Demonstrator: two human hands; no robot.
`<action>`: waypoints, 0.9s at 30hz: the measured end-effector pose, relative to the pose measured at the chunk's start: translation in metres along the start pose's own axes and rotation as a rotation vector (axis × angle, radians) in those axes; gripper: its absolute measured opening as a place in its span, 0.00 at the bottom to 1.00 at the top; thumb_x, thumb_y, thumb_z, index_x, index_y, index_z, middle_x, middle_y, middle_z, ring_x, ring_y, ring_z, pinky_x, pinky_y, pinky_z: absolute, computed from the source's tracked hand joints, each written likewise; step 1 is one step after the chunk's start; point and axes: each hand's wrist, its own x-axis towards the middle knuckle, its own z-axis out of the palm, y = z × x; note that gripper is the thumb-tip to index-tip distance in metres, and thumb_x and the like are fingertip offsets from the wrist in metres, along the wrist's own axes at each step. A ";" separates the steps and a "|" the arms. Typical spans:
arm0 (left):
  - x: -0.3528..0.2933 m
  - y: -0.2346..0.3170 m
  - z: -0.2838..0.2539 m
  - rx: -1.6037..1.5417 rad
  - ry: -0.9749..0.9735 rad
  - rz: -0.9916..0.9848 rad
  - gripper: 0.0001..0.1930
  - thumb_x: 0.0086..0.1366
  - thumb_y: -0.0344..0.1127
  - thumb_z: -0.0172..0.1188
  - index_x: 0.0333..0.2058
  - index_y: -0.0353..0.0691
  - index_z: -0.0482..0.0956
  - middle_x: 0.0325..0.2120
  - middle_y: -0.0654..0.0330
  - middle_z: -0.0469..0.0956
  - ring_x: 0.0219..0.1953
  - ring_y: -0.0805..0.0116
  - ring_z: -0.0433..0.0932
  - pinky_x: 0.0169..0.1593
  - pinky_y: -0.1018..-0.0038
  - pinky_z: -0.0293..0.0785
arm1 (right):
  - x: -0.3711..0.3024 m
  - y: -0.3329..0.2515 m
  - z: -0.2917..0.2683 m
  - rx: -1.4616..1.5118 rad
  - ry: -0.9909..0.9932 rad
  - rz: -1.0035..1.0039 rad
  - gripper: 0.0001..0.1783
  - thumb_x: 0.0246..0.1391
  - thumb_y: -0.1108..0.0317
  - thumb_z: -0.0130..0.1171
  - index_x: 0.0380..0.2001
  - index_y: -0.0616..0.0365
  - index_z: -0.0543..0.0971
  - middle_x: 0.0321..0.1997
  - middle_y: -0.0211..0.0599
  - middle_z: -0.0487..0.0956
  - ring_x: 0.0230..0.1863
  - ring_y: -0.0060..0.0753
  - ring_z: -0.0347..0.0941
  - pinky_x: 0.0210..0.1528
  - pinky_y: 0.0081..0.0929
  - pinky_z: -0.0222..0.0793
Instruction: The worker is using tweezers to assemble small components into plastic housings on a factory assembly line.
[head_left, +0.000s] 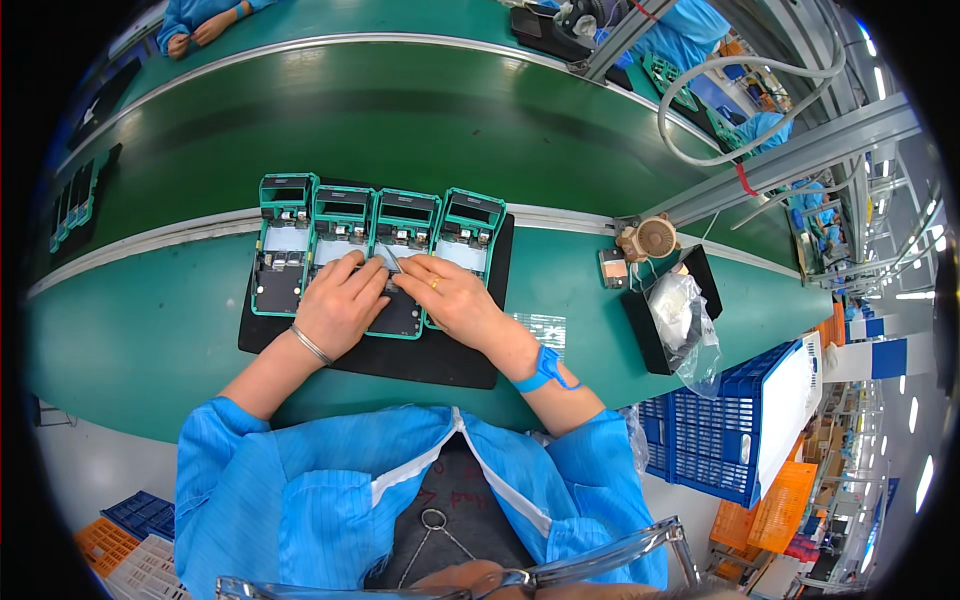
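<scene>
A row of several green-framed electronic housings (402, 318) lies on a black mat (440, 366), with dark windows at their far ends and circuit parts inside. My left hand (343, 305) reaches over the second and third housings from the left. Its bent fingers are closed together, the tips at the middle of the third; anything pinched under them is hidden. In my right hand (455, 305) a thin metal tool like tweezers (391, 257) is gripped between thumb and fingers. It slants into the third housing, right beside the left fingertips; its working end is too small to make out.
Beyond the green bench runs a dark green conveyor belt (380, 130), with more housings (80, 205) at its left. A black box (650, 330) with plastic bags and a small brown fan-like device (655, 238) stand at right. Blue crates (700, 430) sit below. A co-worker's hands (195, 35) rest across the belt.
</scene>
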 end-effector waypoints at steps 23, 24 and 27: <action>0.007 0.001 0.004 0.067 -0.140 -0.031 0.21 0.62 0.41 0.68 0.51 0.40 0.78 0.59 0.52 0.75 0.61 0.47 0.71 0.61 0.55 0.69 | -0.020 -0.010 -0.047 -0.077 0.030 0.073 0.20 0.48 0.82 0.65 0.47 0.66 0.82 0.52 0.51 0.83 0.55 0.53 0.80 0.54 0.40 0.80; 0.006 0.001 0.003 0.051 -0.137 -0.017 0.21 0.62 0.41 0.68 0.51 0.40 0.78 0.59 0.52 0.75 0.61 0.47 0.71 0.61 0.55 0.69 | -0.032 -0.011 -0.060 -0.101 0.078 0.121 0.19 0.48 0.83 0.66 0.47 0.66 0.83 0.52 0.51 0.84 0.54 0.53 0.81 0.53 0.40 0.80; 0.010 0.018 -0.003 0.118 -0.120 -0.050 0.23 0.59 0.41 0.71 0.51 0.38 0.78 0.58 0.51 0.75 0.61 0.47 0.71 0.61 0.53 0.70 | -0.079 -0.025 -0.097 -0.155 0.108 0.265 0.19 0.50 0.84 0.67 0.47 0.65 0.83 0.52 0.50 0.84 0.53 0.54 0.82 0.52 0.40 0.81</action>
